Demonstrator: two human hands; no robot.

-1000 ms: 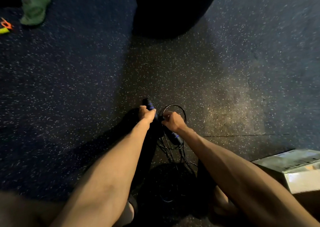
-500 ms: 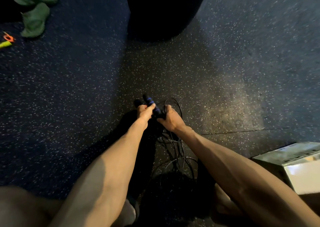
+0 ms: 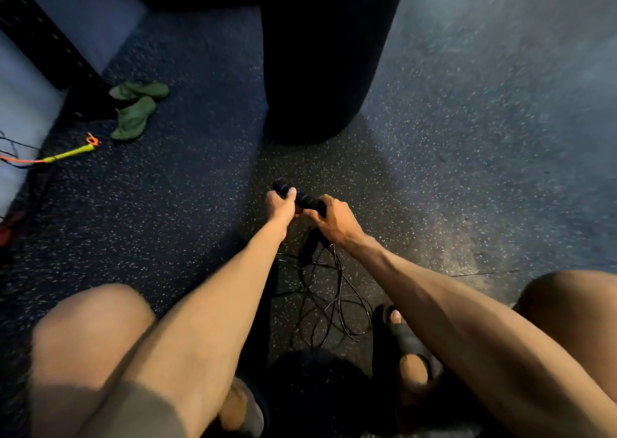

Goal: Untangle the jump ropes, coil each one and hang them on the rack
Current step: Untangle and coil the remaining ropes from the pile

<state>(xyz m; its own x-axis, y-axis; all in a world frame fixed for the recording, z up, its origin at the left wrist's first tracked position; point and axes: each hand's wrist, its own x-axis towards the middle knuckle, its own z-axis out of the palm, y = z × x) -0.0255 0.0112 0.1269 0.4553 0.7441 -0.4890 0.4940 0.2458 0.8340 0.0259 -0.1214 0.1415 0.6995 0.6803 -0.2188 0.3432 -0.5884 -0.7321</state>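
The black jump rope handles are held together above the floor, gripped by the curled fingers of the left hand and right hand, apparently so that the tangled cord, looped on the floor beneath, can be drawn free.

Black punching bag blocks straight ahead; speckled floor lies open right; green slippers and rack post crowd the left.

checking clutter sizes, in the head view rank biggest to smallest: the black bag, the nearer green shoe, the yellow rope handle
1. black bag, cropped at top
2. nearer green shoe
3. yellow rope handle, thinnest
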